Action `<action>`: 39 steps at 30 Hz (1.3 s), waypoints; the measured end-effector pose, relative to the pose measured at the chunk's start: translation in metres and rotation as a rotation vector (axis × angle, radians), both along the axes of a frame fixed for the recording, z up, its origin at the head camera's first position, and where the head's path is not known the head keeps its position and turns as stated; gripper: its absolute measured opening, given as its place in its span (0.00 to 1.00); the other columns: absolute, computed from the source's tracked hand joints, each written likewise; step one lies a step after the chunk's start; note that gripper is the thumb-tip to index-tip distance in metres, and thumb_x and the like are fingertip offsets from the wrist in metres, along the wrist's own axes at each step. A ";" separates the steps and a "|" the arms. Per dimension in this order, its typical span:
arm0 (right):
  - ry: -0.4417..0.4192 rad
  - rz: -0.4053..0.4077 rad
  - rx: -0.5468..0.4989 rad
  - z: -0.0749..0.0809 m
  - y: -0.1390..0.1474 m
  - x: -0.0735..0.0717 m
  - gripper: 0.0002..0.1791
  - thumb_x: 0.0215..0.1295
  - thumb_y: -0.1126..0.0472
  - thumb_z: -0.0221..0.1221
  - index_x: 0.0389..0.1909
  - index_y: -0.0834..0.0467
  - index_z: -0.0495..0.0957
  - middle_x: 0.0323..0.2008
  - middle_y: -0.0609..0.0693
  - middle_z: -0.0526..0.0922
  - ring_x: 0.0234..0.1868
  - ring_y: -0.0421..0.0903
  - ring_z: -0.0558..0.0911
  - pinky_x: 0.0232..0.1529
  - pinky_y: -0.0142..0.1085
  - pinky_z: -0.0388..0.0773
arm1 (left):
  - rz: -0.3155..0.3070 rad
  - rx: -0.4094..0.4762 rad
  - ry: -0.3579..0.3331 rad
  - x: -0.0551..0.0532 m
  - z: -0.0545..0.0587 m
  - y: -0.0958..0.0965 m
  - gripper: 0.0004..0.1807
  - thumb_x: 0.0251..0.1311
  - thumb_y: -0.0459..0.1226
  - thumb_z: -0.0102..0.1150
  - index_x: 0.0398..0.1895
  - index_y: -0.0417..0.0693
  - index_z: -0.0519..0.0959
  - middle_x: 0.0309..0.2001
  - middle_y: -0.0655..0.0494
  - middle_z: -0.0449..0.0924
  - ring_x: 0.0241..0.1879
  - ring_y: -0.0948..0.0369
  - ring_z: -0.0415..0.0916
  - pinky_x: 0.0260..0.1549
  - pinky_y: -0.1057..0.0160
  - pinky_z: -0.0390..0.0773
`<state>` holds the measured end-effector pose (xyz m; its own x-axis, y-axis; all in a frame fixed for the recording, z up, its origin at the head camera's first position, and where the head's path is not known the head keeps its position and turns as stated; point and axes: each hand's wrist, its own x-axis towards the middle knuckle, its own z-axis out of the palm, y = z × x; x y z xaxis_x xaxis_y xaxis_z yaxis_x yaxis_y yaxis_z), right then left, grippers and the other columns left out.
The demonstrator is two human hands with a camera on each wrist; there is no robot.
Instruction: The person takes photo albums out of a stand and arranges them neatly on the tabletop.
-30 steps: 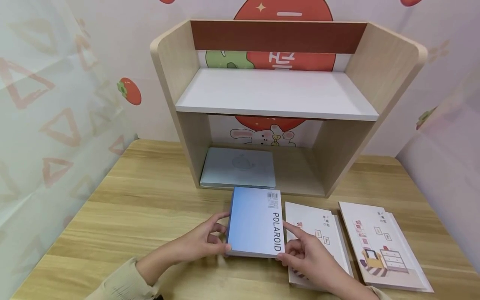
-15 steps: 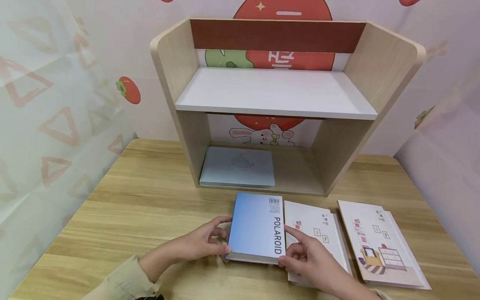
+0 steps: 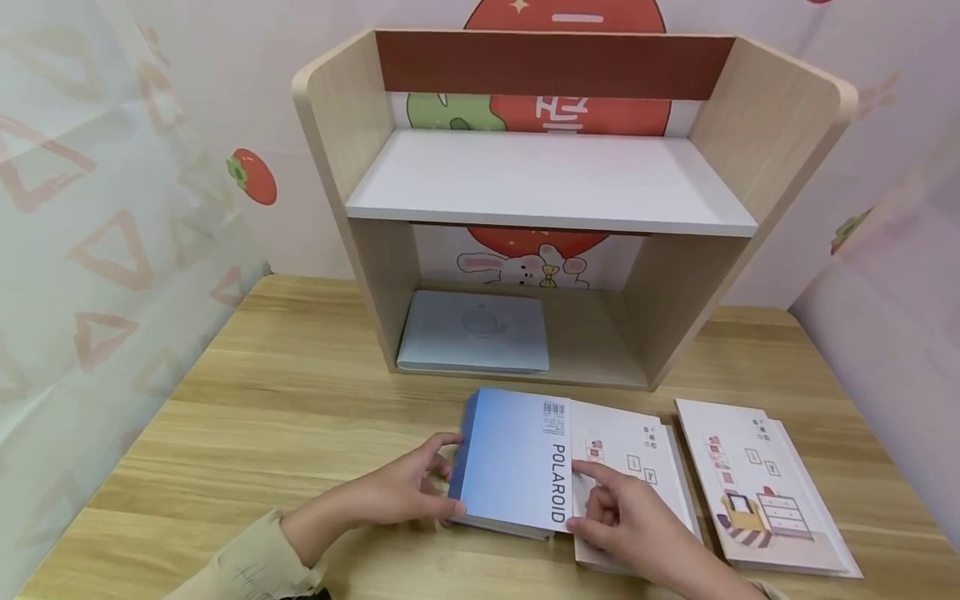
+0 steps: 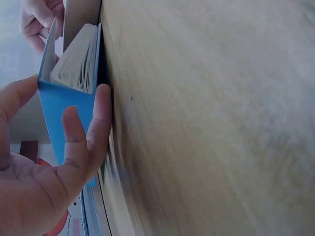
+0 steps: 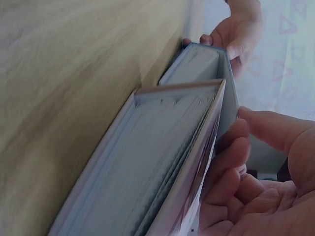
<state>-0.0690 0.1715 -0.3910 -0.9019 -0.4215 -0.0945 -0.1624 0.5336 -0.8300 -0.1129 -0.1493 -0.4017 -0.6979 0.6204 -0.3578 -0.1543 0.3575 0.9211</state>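
Observation:
A blue photo album (image 3: 513, 462) marked POLAROID lies on the wooden table, its front cover lifted a little at the right edge. My left hand (image 3: 405, 487) holds it at the spine; in the left wrist view the thumb is on the cover's corner and fingers lie low against the blue spine (image 4: 66, 115). With thumb and fingers my right hand (image 3: 630, 521) pinches the cover's free edge, reaching over a white illustrated album (image 3: 633, 454). The right wrist view shows a gap between the blue album's cover and its pages (image 5: 199, 64).
Another white illustrated album (image 3: 761, 492) lies farther right on the table (image 3: 247, 417). Behind stands a two-level wooden shelf (image 3: 551, 179); a pale blue album with a whale print (image 3: 472, 332) lies in its lower left. Printed sheets cover the walls.
The blue album has come slightly toward me, away from the shelf. Its cover edge, in my right hand's fingers, has risen off the pages and shifted a little right.

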 end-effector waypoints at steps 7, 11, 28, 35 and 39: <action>0.037 0.011 0.034 0.002 0.001 -0.004 0.34 0.57 0.54 0.71 0.59 0.66 0.71 0.20 0.37 0.73 0.20 0.29 0.69 0.23 0.27 0.71 | 0.007 0.001 -0.010 0.001 0.002 0.000 0.49 0.60 0.38 0.68 0.77 0.45 0.47 0.56 0.39 0.69 0.40 0.55 0.83 0.36 0.58 0.81; 0.013 0.040 0.058 0.006 0.001 -0.007 0.32 0.58 0.52 0.71 0.57 0.63 0.69 0.19 0.37 0.73 0.19 0.29 0.69 0.23 0.27 0.70 | 0.008 0.003 -0.015 0.004 0.003 -0.001 0.49 0.60 0.38 0.69 0.77 0.45 0.46 0.55 0.39 0.68 0.40 0.55 0.83 0.38 0.57 0.82; -0.014 0.080 0.095 0.011 0.001 -0.009 0.22 0.59 0.58 0.69 0.53 0.58 0.75 0.19 0.38 0.70 0.19 0.30 0.67 0.26 0.28 0.71 | -0.067 -0.050 0.029 0.008 0.007 0.005 0.50 0.60 0.40 0.69 0.76 0.43 0.44 0.47 0.47 0.72 0.32 0.58 0.83 0.31 0.67 0.76; -0.027 0.115 0.146 0.012 0.003 -0.010 0.21 0.60 0.58 0.69 0.53 0.54 0.76 0.17 0.37 0.70 0.18 0.29 0.66 0.24 0.28 0.70 | -0.106 -0.097 0.064 0.010 0.007 0.011 0.50 0.58 0.43 0.70 0.74 0.43 0.46 0.45 0.50 0.73 0.29 0.60 0.83 0.35 0.68 0.75; -0.048 0.117 0.181 0.012 0.003 -0.010 0.19 0.60 0.58 0.69 0.51 0.52 0.76 0.17 0.37 0.70 0.19 0.29 0.66 0.24 0.28 0.69 | -0.118 -0.116 0.073 0.010 0.006 0.012 0.51 0.58 0.43 0.70 0.74 0.42 0.46 0.44 0.51 0.73 0.28 0.60 0.82 0.35 0.69 0.75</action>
<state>-0.0793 0.1742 -0.3788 -0.8403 -0.4955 -0.2199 -0.1947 0.6545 -0.7306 -0.1033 -0.1371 -0.3956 -0.6492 0.6574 -0.3827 -0.0389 0.4738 0.8798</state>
